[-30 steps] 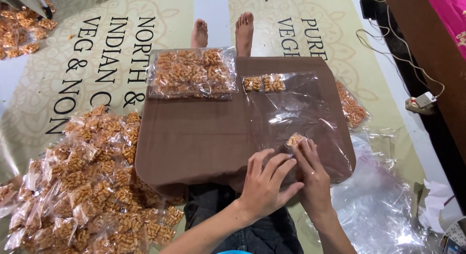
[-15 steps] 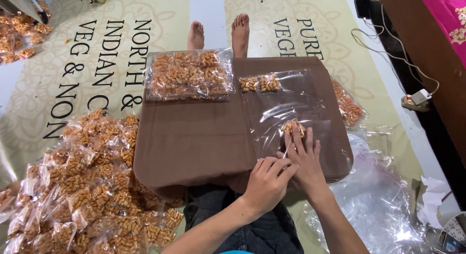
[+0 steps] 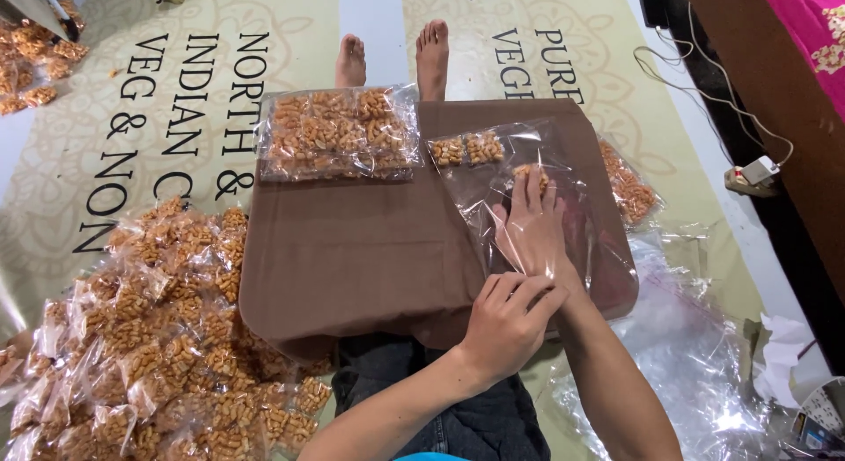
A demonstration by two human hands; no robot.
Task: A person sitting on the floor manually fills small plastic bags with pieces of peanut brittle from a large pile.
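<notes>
A brown board (image 3: 352,258) lies across the person's lap and carries the work. To the left of the hands, well apart on the floor, a heap of small filled snack packets (image 3: 150,329) spreads wide; at the far edge of the board sits a full clear bag of packets (image 3: 334,135).

Under and around the hands lies a large clear plastic bag (image 3: 537,206), flat on the board, its open mouth toward the person. The right hand (image 3: 532,228) is inside it, fingers stretched and close together, the tips pressing one small orange snack packet (image 3: 530,173) forward. Just beyond those fingertips, two packets already lie side by side (image 3: 466,149) at the bag's closed end. The left hand (image 3: 506,320) rests at the mouth, fingers curled and pinching the plastic film down against the board.

To do this well, I judge that the mouth should stay pinned and taut so the film does not bunch, and that the packet should slide flat until it touches its neighbours, keeping the row straight.
</notes>
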